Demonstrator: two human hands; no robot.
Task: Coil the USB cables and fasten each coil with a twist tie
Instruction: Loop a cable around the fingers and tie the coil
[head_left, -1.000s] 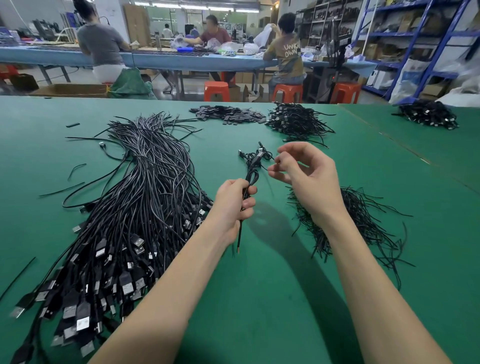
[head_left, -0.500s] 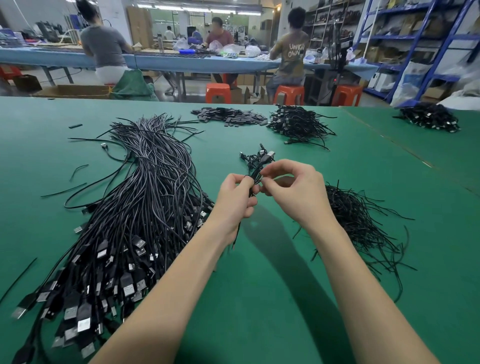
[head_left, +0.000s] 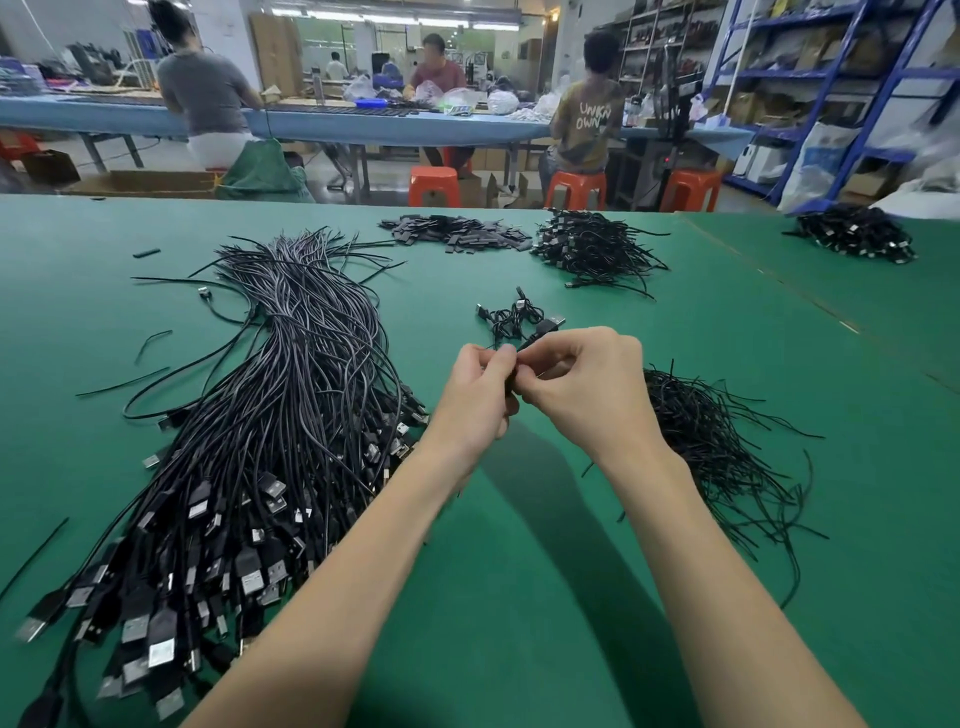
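Observation:
Above the middle of the green table (head_left: 519, 597), my left hand (head_left: 475, 400) grips a coiled black USB cable (head_left: 545, 328); most of the coil is hidden inside the fist. My right hand (head_left: 587, 384) meets it, fingertips pinching at the coil, where a thin black twist tie seems to sit, too small to see clearly. The cable's silver plug sticks out above my right fingers. A large bundle of loose USB cables (head_left: 270, 415) lies to the left. A heap of black twist ties (head_left: 722, 447) lies to the right.
A few tied coils (head_left: 511, 314) lie just beyond my hands. Farther back are a flat pile of small black parts (head_left: 457, 234) and two heaps of cables (head_left: 592, 247) (head_left: 857, 231). Stray ties lie at the left. People sit at a blue bench behind.
My right hand came down and left from above the cable to meet my left hand. The hanging tail of the cable below my left fist is out of sight now.

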